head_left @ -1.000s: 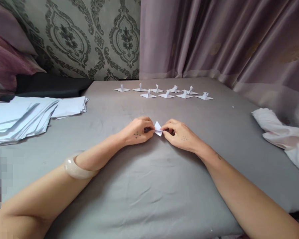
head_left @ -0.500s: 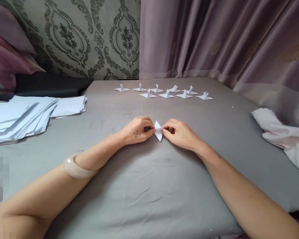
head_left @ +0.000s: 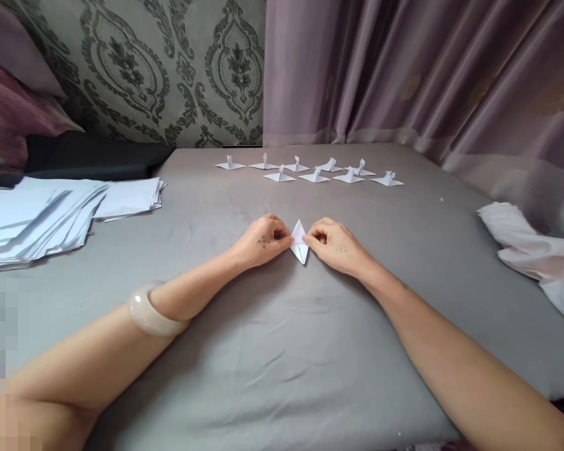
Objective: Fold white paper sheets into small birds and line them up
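Between my two hands is a small piece of folded white paper [head_left: 300, 244], diamond-shaped, one point toward the wall and one toward me. My left hand [head_left: 269, 240] pinches its left edge between thumb and fingers. On the opposite edge, my right hand [head_left: 331, 244] grips the paper the same way. A crease runs across the middle, and a slit shows down the near half. Beyond my hands stand several folded paper cranes [head_left: 281, 175] in two loose rows.
Stacks of white paper sheets [head_left: 32, 219] lie at the left, with a black cloth [head_left: 98, 156] behind them. A crumpled white cloth [head_left: 521, 241] rests at the right edge. Grey fabric [head_left: 272, 363] covers the surface. A patterned wall and purple curtains [head_left: 305, 75] close off the back.
The folded paper now looks wider and flatter between my fingers. Both hands keep their pinch and sit slightly farther from me.
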A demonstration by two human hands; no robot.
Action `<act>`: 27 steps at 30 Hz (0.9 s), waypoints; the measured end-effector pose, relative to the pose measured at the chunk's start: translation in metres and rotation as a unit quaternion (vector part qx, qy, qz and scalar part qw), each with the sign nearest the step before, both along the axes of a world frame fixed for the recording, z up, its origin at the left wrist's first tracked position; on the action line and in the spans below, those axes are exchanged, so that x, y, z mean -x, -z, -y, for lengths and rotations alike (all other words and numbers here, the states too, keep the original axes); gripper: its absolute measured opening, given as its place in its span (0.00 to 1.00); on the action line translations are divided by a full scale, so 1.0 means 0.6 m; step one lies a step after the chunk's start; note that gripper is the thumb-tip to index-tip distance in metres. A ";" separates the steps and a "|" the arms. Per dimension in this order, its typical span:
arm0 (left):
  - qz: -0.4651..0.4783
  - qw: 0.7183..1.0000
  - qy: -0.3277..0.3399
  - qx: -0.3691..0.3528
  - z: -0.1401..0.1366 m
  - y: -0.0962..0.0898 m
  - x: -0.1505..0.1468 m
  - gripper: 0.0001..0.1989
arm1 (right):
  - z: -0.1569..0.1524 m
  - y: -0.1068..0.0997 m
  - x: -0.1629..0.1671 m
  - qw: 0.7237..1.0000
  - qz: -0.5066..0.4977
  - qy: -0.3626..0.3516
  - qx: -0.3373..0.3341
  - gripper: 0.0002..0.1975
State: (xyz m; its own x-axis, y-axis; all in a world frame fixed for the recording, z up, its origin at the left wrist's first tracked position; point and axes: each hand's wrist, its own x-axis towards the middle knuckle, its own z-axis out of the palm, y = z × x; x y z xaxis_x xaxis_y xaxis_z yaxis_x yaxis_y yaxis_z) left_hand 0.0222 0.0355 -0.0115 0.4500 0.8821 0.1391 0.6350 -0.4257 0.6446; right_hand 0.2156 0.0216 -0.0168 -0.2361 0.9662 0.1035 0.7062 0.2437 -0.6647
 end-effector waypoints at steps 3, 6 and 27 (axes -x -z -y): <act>0.000 1.000 0.002 0.009 0.001 -0.001 -0.001 0.09 | -0.003 0.004 0.001 1.000 0.000 0.006 -0.002 0.11; 0.000 1.000 0.000 0.014 0.001 -0.002 -0.002 0.09 | -0.005 0.006 0.001 1.000 0.002 0.009 -0.004 0.11; -0.020 0.996 -0.022 -0.089 0.010 0.020 -0.006 0.06 | 0.000 0.007 0.007 0.998 0.027 0.045 -0.030 0.05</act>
State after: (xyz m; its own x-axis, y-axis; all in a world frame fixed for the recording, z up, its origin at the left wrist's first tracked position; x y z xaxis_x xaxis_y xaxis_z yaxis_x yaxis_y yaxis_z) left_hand 0.0260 0.0297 -0.0233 0.4195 0.8643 0.2776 0.6800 -0.5018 0.5346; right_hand 0.2114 0.0215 -0.0213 -0.1552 0.9764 0.1502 0.7618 0.2151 -0.6111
